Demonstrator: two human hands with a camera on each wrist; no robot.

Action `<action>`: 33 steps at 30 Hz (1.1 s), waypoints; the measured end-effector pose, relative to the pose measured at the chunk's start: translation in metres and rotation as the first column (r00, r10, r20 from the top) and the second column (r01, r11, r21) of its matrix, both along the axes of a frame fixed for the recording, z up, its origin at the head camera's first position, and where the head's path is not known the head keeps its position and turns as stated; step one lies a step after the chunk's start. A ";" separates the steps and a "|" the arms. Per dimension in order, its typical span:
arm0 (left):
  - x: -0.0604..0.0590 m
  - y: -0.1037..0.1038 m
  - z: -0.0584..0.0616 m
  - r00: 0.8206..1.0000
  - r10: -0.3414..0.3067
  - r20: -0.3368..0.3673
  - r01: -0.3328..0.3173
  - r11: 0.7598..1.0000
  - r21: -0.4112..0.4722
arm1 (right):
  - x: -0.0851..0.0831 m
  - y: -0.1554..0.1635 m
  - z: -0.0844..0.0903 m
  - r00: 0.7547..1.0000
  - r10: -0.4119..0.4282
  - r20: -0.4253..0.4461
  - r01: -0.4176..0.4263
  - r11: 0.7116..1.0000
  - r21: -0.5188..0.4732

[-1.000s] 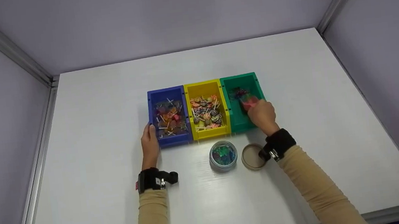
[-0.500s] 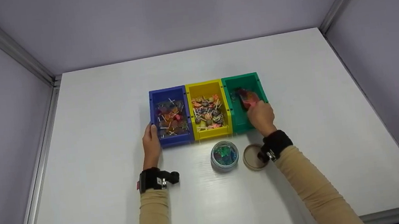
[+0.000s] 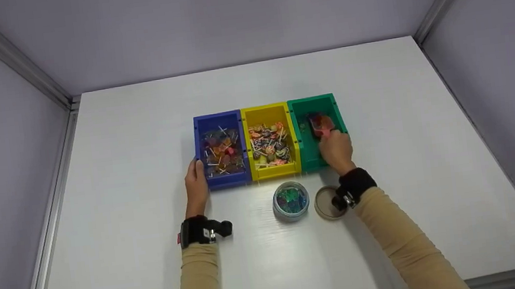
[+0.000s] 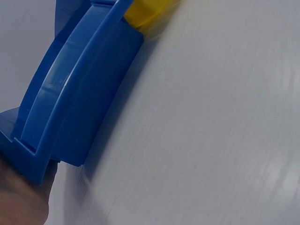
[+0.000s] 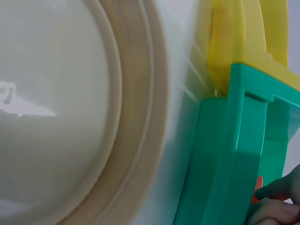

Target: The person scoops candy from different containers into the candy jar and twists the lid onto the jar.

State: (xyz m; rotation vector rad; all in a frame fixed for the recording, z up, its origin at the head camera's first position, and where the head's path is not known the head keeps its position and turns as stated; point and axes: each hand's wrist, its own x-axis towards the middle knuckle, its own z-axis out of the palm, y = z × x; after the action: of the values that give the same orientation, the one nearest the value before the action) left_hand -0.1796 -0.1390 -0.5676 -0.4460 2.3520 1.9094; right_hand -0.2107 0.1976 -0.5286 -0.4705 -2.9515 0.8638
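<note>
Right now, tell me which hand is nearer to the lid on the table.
Right. The right hand holds a red scoop in the green bin, just beyond the lid; the left hand rests against the blue bin, farther away.

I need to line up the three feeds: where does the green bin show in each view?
Head: green bin is rightmost of the three bins, right hand in it.
Left wrist: not in view.
Right wrist: green bin fills the lower right.
Shared landmark: yellow bin shows in all three.
</note>
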 end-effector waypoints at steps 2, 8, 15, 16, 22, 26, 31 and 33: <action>0.000 0.000 0.000 1.000 0.001 0.000 -0.001 1.000 0.002 | 0.002 0.002 -0.001 1.000 0.014 -0.026 -0.014 1.000 -0.006; 0.000 0.001 0.002 1.000 0.011 0.012 -0.011 1.000 -0.002 | 0.008 0.006 -0.006 0.998 0.016 -0.065 -0.020 0.999 -0.051; 0.000 0.001 0.001 1.000 0.014 0.001 -0.014 1.000 -0.005 | 0.013 0.007 -0.011 0.994 -0.006 -0.107 -0.003 0.997 -0.083; 0.000 0.001 0.001 1.000 0.016 -0.004 -0.016 1.000 -0.005 | 0.013 0.007 -0.011 0.994 -0.010 -0.107 0.000 0.996 -0.089; -0.001 0.001 0.001 1.000 0.015 -0.012 -0.015 1.000 -0.005 | 0.014 0.007 -0.012 0.991 -0.014 -0.131 0.002 0.996 -0.088; -0.001 0.001 0.001 1.000 0.014 -0.025 -0.015 1.000 -0.020 | 0.016 0.007 -0.014 0.986 -0.009 -0.167 -0.004 0.997 -0.081; 0.000 0.001 0.001 0.999 0.014 -0.030 -0.015 1.000 -0.027 | 0.018 0.008 -0.016 0.979 -0.007 -0.204 -0.011 0.996 -0.090; 0.000 0.002 0.002 1.000 0.014 -0.026 -0.015 1.000 -0.019 | 0.019 0.008 -0.017 0.977 -0.006 -0.211 -0.015 0.995 -0.100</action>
State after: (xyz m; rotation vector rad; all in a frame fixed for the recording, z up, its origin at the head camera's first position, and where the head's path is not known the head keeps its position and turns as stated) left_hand -0.1794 -0.1375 -0.5660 -0.4436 2.3919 1.9113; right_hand -0.1919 0.2058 -0.5457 -0.3516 -2.7276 0.9993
